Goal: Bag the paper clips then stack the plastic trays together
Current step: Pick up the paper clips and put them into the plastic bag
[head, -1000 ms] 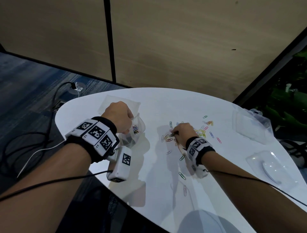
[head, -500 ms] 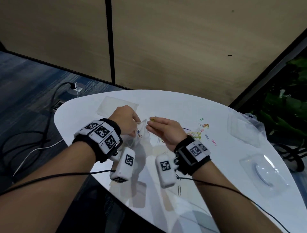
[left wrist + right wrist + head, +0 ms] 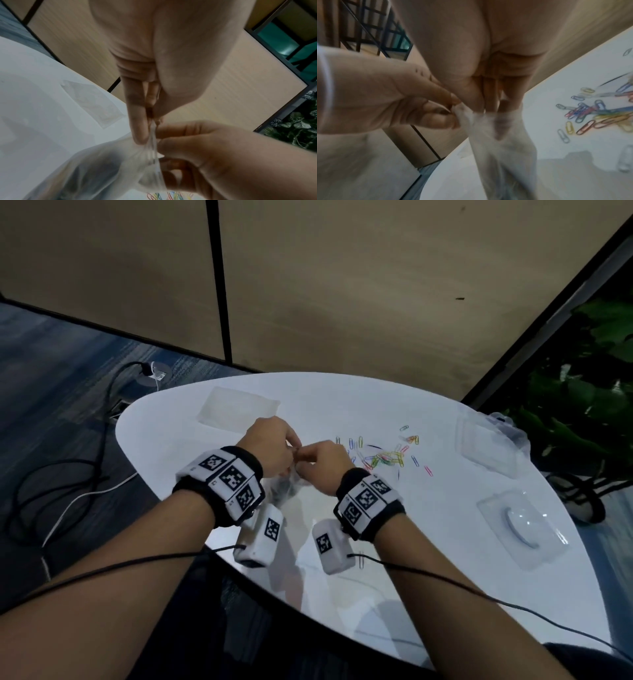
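A clear plastic bag (image 3: 286,489) hangs above the white table (image 3: 445,559) between both hands. My left hand (image 3: 294,447) pinches its top rim between thumb and fingers; the left wrist view shows this pinch (image 3: 149,121). My right hand (image 3: 304,457) meets the same rim with its fingers curled, and in the right wrist view one fingertip (image 3: 500,121) shows through the bag's plastic (image 3: 503,151). Coloured paper clips (image 3: 385,457) lie scattered just right of the hands. Two clear plastic trays (image 3: 486,451) (image 3: 524,525) sit at the right.
A flat clear plastic piece (image 3: 236,409) lies at the table's far left. One loose clip (image 3: 361,559) lies near the front edge. Wrist cables trail over the table's front edge. Cords lie on the floor at left, and a plant stands beyond the right edge.
My right hand left the clip pile, crossed left to the bag and now meets the left hand at its rim. The left hand kept holding the bag.
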